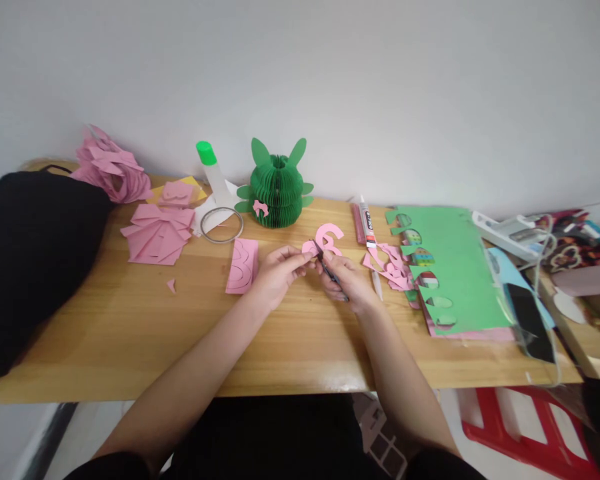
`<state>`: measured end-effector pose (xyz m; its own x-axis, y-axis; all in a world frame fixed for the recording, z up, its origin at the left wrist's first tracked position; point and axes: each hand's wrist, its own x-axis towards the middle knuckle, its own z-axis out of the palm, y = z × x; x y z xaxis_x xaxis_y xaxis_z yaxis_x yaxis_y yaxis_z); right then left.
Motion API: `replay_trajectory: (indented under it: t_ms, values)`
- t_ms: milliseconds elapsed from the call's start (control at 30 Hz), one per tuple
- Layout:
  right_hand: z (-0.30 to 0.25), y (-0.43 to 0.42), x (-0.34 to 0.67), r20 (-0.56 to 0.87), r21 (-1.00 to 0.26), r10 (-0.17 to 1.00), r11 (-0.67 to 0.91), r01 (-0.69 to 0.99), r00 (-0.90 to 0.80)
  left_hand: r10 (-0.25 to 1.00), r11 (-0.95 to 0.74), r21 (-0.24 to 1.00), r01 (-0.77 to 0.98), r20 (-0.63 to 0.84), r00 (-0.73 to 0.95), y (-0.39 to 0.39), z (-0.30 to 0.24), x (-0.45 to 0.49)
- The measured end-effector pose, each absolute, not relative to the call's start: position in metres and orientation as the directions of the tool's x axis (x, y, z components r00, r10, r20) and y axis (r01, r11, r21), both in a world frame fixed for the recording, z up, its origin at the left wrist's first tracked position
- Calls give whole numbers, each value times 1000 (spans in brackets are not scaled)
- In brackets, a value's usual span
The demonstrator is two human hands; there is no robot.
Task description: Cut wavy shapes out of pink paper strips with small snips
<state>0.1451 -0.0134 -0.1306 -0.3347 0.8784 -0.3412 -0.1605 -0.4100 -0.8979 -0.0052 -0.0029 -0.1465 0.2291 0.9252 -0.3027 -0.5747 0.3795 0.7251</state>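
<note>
My left hand (279, 268) pinches a small pink paper piece (311, 248) just above the wooden table (130, 333). My right hand (344, 277) is closed round a dark pair of scissors (326, 263), whose tips meet the pink piece. Just behind my fingers lies a curled pink paper cut-out (329, 235). A pink sheet with curved cuts (242, 265) lies flat to the left of my left hand.
A green honeycomb paper figure (277, 189) stands at the back, beside a green-capped glue bottle (211, 171) and a tape ring (222, 224). Pink paper stacks (157, 233) lie left, near a black bag (25, 253). Green sheets (447, 267), a glue tube (367, 223) and a phone (530, 320) lie right.
</note>
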Motion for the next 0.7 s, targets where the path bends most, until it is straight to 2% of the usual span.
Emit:
replay_trajectory:
  t_ms: [700]
  values:
    - [-130, -14, 145, -345, -900, 877, -411, -147, -335, 919, 394, 722, -569, -325, 225, -3, -147, -5]
